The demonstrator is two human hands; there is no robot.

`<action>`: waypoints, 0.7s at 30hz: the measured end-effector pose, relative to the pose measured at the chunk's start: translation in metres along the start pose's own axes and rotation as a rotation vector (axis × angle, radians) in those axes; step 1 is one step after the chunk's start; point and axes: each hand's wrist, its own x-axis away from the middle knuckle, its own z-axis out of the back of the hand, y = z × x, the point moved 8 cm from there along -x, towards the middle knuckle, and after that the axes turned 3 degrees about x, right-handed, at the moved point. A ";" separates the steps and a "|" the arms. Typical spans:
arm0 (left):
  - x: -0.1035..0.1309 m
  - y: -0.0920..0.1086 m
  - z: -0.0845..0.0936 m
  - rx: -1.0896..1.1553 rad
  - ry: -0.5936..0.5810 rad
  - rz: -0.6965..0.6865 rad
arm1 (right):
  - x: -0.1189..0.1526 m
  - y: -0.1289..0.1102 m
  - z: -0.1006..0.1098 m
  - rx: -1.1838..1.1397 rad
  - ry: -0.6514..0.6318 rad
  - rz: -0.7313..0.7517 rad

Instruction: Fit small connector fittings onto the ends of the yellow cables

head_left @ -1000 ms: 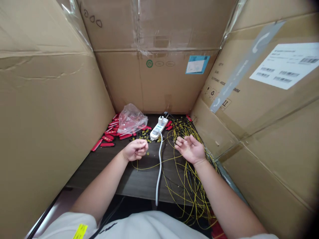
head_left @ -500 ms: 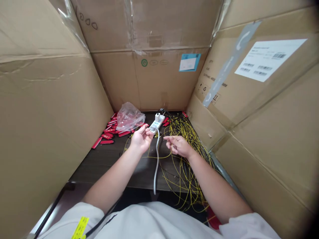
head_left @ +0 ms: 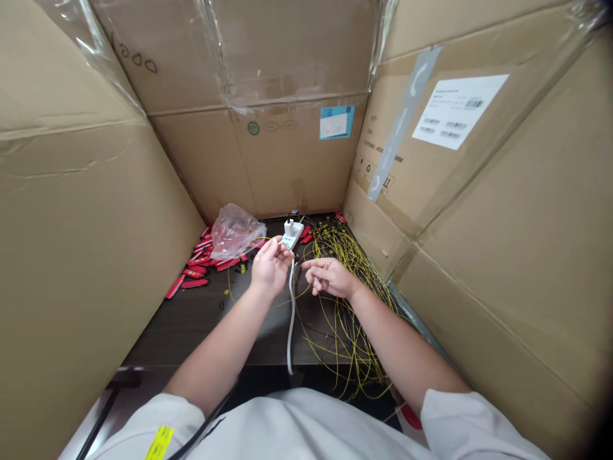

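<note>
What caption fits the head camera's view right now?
Left hand holding a yellow wire, right hand close by, over a table strewn with wires and red pieces.

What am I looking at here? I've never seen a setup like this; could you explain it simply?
There is no machine: these are a person's own bare hands, seen from a camera worn on their head, looking forward and down. Cardboard stands around a dark table. On it lie red pieces and a clear bag to the left, a white power strip in the middle, and tangled yellow wires to the right. The left hand seems to pinch a thin wire. The right hand is beside it, index finger extended; whether it holds anything is unclear.
</note>
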 end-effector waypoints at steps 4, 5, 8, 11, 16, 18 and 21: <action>0.006 0.010 -0.007 -0.116 -0.111 -0.070 | 0.000 -0.007 0.004 -0.006 0.059 0.051; 0.008 0.010 -0.007 -0.139 -0.130 -0.071 | 0.000 -0.008 0.005 -0.003 0.070 0.054; 0.011 0.002 -0.003 -0.175 -0.149 -0.027 | 0.001 -0.010 0.005 0.018 0.092 0.057; 0.012 -0.008 0.001 -0.204 -0.152 0.049 | 0.000 -0.010 0.006 0.055 0.104 0.047; 0.011 -0.023 0.002 -0.297 -0.119 0.177 | 0.000 -0.005 0.014 0.128 0.169 0.011; 0.010 -0.026 0.002 -0.310 -0.099 0.203 | -0.001 -0.003 0.016 0.164 0.182 -0.005; 0.008 -0.023 0.001 -0.309 -0.084 0.174 | -0.002 -0.001 0.020 0.219 0.208 -0.024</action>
